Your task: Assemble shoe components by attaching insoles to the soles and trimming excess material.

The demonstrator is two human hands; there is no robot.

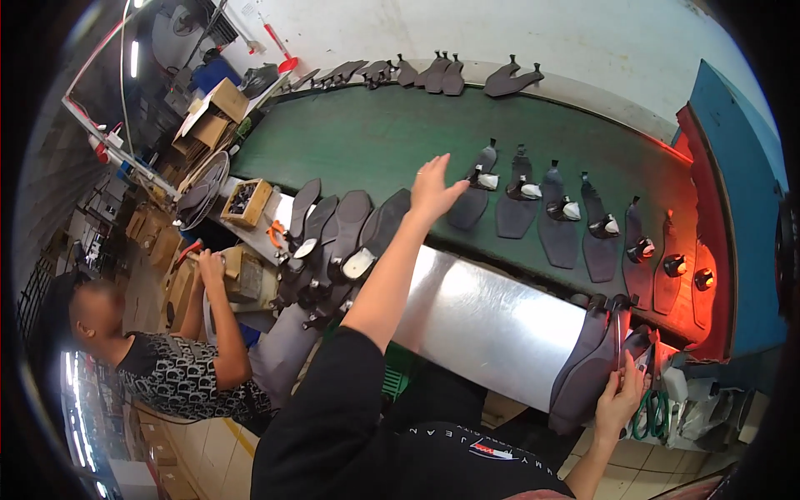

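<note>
The left arm stretches up toward 12 o'clock, elbow nearly straight, and the left hand (433, 187) hovers flat with fingers spread over the green belt (367, 137), holding nothing. The nearest sole (472, 200) lies just at 3 o'clock of it, in a row running toward 3 o'clock. The right hand (618, 398) sits low at 5 o'clock, fingers curled around the lower edge of a dark boot upper (587, 367) that leans against the steel panel (492, 321). Whether the thumb presses the upper cannot be told. At 9 o'clock a co-worker's hand (208, 265) rests on a box (242, 275); what it grips is hidden.
</note>
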